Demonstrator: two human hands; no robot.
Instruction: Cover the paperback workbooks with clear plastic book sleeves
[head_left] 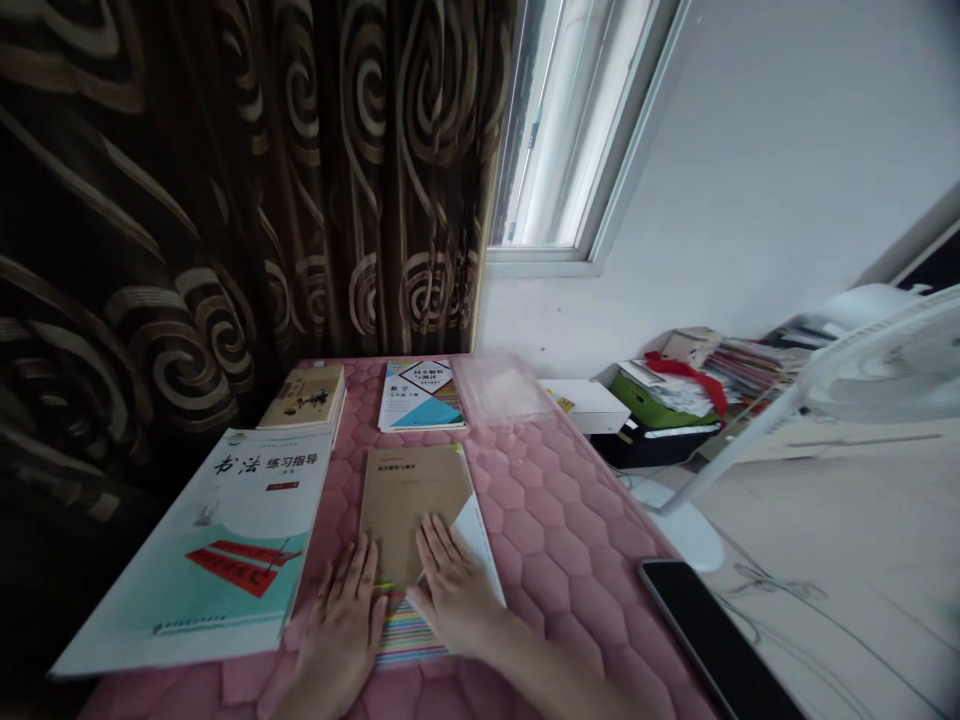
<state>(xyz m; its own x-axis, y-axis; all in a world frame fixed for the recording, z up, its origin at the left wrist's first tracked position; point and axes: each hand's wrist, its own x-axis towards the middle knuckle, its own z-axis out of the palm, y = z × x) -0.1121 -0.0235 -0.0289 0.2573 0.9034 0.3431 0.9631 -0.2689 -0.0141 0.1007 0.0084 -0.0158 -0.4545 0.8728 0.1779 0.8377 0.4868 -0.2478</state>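
A brown-covered booklet (409,500) lies on the pink quilted table cover (555,560), over a book with coloured stripes (409,640) that shows at its lower end. My left hand (345,605) lies at the booklet's left edge, fingers stretched forward. Flat on its right part rests my right hand (454,585), fingers spread, beside a white corner (476,540). Neither hand grips anything. To the left is a large white and green calligraphy book (255,500). Behind it sits a stack with a tan cover (304,395). A blue and white math book (422,395) lies beyond the booklet.
Clear plastic sleeves (502,388) lie at the table's back right. A dark phone (712,635) rests near the right edge. On the floor side stand a white fan (750,450), a white box (589,405) and piled papers (675,385). A patterned curtain (300,180) hangs behind.
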